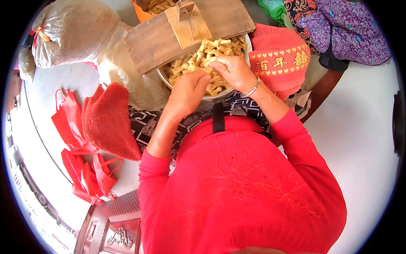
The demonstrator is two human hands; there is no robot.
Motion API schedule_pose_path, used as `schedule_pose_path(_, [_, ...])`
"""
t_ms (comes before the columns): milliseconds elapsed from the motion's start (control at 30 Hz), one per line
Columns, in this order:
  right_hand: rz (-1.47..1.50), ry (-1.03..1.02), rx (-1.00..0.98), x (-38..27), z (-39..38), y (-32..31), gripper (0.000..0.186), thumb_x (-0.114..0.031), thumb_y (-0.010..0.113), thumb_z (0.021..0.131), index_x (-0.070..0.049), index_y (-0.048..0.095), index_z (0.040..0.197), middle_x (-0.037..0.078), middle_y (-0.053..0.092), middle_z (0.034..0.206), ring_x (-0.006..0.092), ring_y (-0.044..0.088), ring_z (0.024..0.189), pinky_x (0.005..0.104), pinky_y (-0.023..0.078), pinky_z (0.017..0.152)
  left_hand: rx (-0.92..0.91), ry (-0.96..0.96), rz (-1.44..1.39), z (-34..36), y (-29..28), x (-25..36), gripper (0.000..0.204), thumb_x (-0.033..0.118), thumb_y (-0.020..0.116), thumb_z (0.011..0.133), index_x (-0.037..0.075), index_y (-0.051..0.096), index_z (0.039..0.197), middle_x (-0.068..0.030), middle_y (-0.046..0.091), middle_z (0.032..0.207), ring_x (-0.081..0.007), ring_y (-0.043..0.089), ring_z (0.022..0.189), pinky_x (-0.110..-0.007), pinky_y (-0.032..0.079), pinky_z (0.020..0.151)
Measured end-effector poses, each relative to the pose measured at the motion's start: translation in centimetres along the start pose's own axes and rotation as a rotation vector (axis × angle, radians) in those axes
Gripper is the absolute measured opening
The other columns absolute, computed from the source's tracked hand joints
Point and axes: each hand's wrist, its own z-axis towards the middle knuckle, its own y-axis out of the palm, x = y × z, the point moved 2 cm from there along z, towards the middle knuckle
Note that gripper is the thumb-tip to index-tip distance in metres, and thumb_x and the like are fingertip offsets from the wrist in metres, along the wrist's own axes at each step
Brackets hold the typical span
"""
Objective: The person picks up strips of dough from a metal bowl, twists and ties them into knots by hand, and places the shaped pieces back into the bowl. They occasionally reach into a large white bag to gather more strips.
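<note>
My two hands meet over a round metal basin (248, 44) heaped with pale yellow knotted pieces (177, 67) that look like bean curd knots. My left hand (188, 93) is closed with its back turned up, its fingertips hidden. My right hand (232, 72), with a silver bracelet at the wrist, pinches thumb to finger close beside it. Whatever lies between the fingers blends with the yellow pieces behind. Across the far part of the basin rests a wooden board (148, 44), with a lighter wood block (192, 25) and a metal piece on top.
Red towels (108, 120) (279, 55) drape on both sides of the basin. Large filled plastic bags (76, 31) stand at the far left. Red cloth bags (69, 122) lie on the floor at left. Beyond the board is an orange container (141, 12) of yellow pieces; purple patterned fabric (351, 29) shows far right.
</note>
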Motion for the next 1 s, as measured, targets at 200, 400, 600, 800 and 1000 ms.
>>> schedule_pose_path(200, [0.734,0.120,-0.588,-7.7,-4.6,-1.0,0.024,-0.018,0.054,0.097,-0.001,0.070,0.093,-0.003,0.052,0.060,0.0059,0.047,0.054,0.0232,0.038,0.049,-0.008,0.086,-0.059,-0.5,-1.9,-0.1,0.031,0.023,0.051,0.097,-0.001,0.062,0.082,-0.0006,0.053,0.060,-0.0112,0.050,0.059,-0.029,0.040,0.054])
schedule_pose_path(400, [0.709,-0.167,0.107,-8.0,-1.8,-1.8,0.024,-0.015,0.055,0.098,-0.003,0.064,0.116,0.000,0.061,0.072,0.0079,0.056,0.058,0.0202,0.043,0.051,0.087,0.227,-0.759,-1.2,1.4,2.4,0.031,0.030,0.047,0.100,0.002,0.059,0.103,0.0043,0.044,0.064,-0.0030,0.034,0.053,-0.019,0.026,0.047])
schedule_pose_path(600, [-0.149,-0.260,0.377,-4.8,-0.3,-1.1,0.009,-0.020,0.061,0.089,-0.015,0.067,0.094,0.008,0.067,0.081,0.0259,0.063,0.063,0.0341,0.048,0.053,0.031,0.012,-0.982,-0.3,2.6,1.2,0.013,0.012,0.056,0.094,0.002,0.058,0.100,0.0063,0.052,0.076,-0.0020,0.043,0.067,-0.019,0.035,0.057])
schedule_pose_path(800, [-0.223,-0.209,0.269,-2.9,-0.9,-0.4,0.018,-0.024,0.062,0.087,-0.009,0.058,0.078,0.009,0.057,0.067,0.0306,0.059,0.061,0.0392,0.045,0.051,0.250,0.082,-0.290,-0.4,3.2,-1.2,0.007,0.009,0.058,0.089,0.003,0.060,0.092,-0.0013,0.058,0.070,-0.0143,0.054,0.061,-0.029,0.043,0.054])
schedule_pose_path(1000, [0.582,0.246,-0.176,2.1,-2.5,2.8,0.024,-0.025,0.059,0.095,-0.003,0.066,0.098,0.004,0.067,0.088,0.0154,0.062,0.076,0.0294,0.049,0.066,0.552,0.419,0.497,-1.7,3.6,-1.1,0.023,0.003,0.061,0.081,0.004,0.063,0.104,-0.0096,0.067,0.092,-0.0290,0.063,0.076,-0.037,0.051,0.065])
